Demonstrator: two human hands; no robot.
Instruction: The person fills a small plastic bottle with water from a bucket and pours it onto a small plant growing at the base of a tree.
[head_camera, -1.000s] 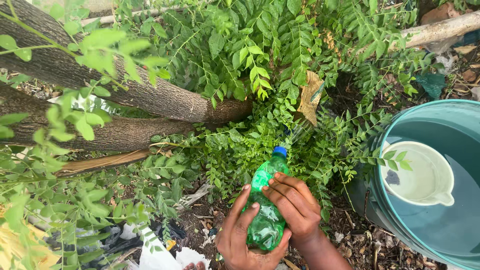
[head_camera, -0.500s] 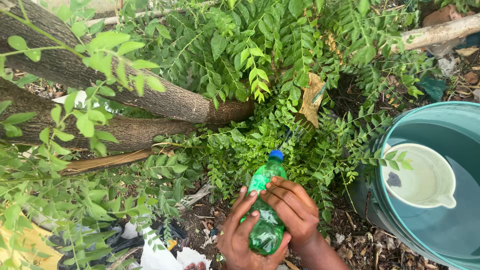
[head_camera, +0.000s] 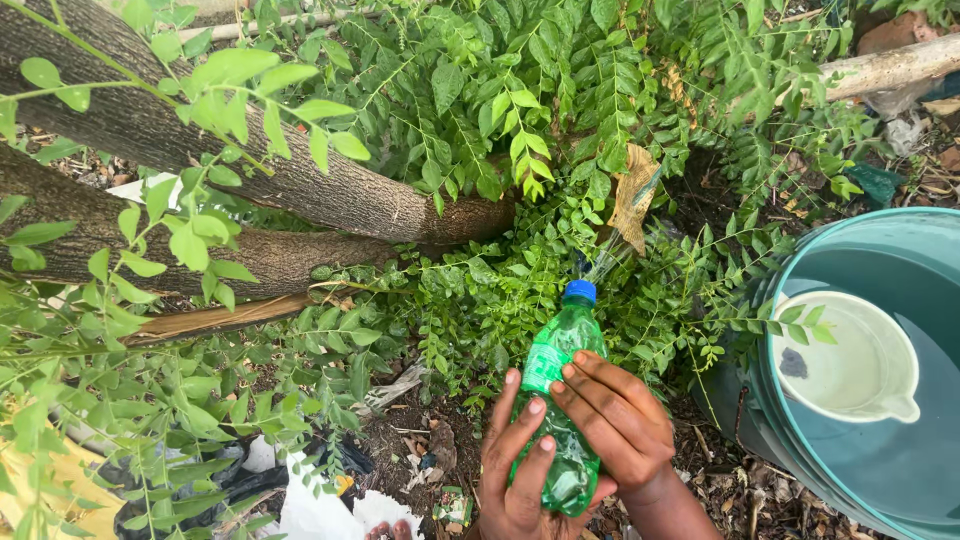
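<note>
Squeezing from both sides, the left hand (head_camera: 515, 465) and the right hand (head_camera: 618, 425) are wrapped around a green plastic bottle (head_camera: 560, 400) near the bottom middle of the view. The left hand's fingers curl up over the bottle's left flank, while the right hand's fingers lie across its right side and front, so both hands are closed on it and the lower body of the bottle looks pressed in between them. The bottle tilts away from the person, its blue cap (head_camera: 579, 291) pointing toward the far side and a little right, into the low leafy plants (head_camera: 500, 180). Thin streams of water (head_camera: 615, 255) spray from the cap toward a dry brown leaf (head_camera: 634, 195) hanging among the green foliage. Beyond the plants, on the far left, thick grey tree trunks (head_camera: 150, 130) run across the ground. At the right edge stands a large teal tub (head_camera: 790, 260) filled with water, with a white scoop (head_camera: 850, 360) floating in it. Near the bottom left, white scraps (head_camera: 320, 510) and dark plastic (head_camera: 170, 480) lie on the soil and leaf litter.
</note>
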